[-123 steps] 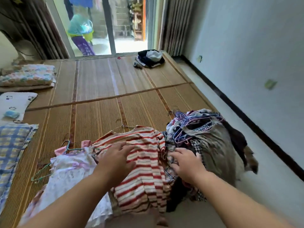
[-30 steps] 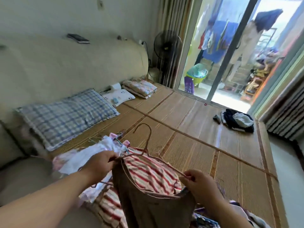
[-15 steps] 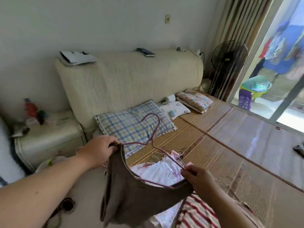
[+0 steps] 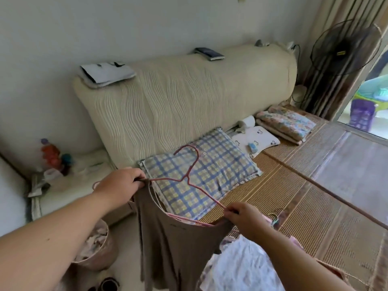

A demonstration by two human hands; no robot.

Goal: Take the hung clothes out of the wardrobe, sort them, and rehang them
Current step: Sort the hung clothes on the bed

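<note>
A brown garment (image 4: 174, 246) hangs from a red wire hanger (image 4: 190, 175) in the air over the edge of the bed. My left hand (image 4: 119, 183) grips the garment's left shoulder at the hanger's end. My right hand (image 4: 243, 217) pinches its right shoulder together with the hanger's other end. The hook points up and to the left. Below my right arm lies a white patterned garment (image 4: 243, 267) on the bed, with a teal and pink hanger (image 4: 275, 220) beside it.
A checked pillow (image 4: 212, 171) lies behind the hanger on the bamboo mat (image 4: 315, 219), against a beige headboard (image 4: 189, 101). A bedside cabinet (image 4: 69, 185) with bottles is at the left, a basket (image 4: 98, 250) on the floor below. A fan (image 4: 344, 49) stands far right.
My view has swung left from the bed toward the headboard. The brown garment on its hanger came up with both hands and stays spread between them; the striped top has left the view.
</note>
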